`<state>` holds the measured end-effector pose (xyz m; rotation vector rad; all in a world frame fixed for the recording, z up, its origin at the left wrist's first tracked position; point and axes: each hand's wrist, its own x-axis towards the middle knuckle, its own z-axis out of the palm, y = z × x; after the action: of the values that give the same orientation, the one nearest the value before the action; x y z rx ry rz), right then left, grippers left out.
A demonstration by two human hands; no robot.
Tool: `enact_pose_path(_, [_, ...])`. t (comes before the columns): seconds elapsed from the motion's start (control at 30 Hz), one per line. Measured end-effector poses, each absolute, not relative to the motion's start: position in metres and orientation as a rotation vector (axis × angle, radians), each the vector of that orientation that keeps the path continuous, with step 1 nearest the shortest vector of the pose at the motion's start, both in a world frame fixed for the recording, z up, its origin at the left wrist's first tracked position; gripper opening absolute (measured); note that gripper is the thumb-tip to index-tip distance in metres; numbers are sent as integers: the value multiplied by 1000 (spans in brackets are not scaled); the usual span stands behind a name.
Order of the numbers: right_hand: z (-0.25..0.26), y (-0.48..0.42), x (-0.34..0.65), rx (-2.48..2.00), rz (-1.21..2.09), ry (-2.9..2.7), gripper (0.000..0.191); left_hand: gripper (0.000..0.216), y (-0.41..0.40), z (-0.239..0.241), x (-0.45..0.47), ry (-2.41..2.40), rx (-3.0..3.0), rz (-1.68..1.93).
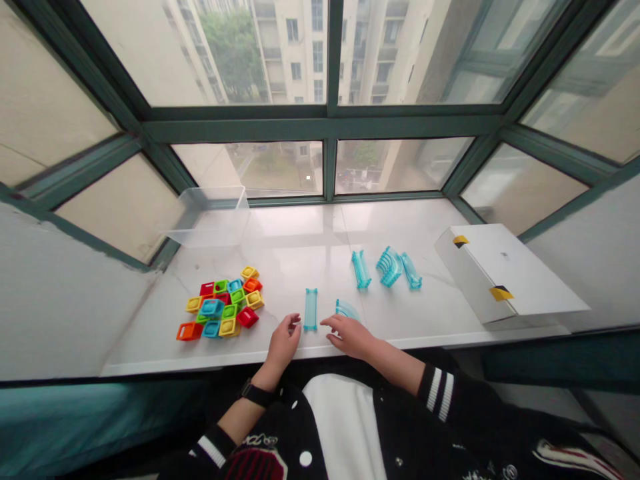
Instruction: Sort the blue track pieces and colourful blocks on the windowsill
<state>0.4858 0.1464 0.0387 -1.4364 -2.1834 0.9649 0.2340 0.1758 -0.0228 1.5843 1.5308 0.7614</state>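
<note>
A straight, see-through blue track piece (311, 310) lies on the white sill between my two hands. Just left of it rests my left hand (286, 340), fingers curved and apart, holding nothing. My right hand (349, 335) is on the other side, its fingers stretched toward the straight piece without visibly touching it. Partly hidden behind my right hand is a curved blue track piece (347, 309). Farther back on the right lie a straight track piece (361, 270), a wide curved piece (389, 267) and another track piece (412, 271).
Several coloured blocks (229, 311) in red, yellow, green, blue and orange are heaped on the left. A clear plastic bin (210, 217) stands behind them by the window. At the right is a white box (505, 270) with yellow-black tabs. The sill's front edge (190, 365) runs before me.
</note>
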Motion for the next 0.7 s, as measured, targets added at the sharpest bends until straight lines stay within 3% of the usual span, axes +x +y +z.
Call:
enact_pose_path(0.1, [35, 146, 469, -1512, 1006, -2242, 54, 37, 171, -13, 235, 1527, 1501, 671])
enact_pose_path(0.23, [26, 148, 458, -1537, 990, -2337, 55, 38, 167, -7, 240, 1471, 1463, 601])
enact_pose_path(0.47, [21, 155, 465, -1554, 880, -2252, 40, 37, 164, -2, 251, 1381, 1404, 690])
enact_pose_path(0.7, [37, 164, 497, -1405, 606, -1992, 16, 48, 168, 40, 274, 1140, 1522, 809])
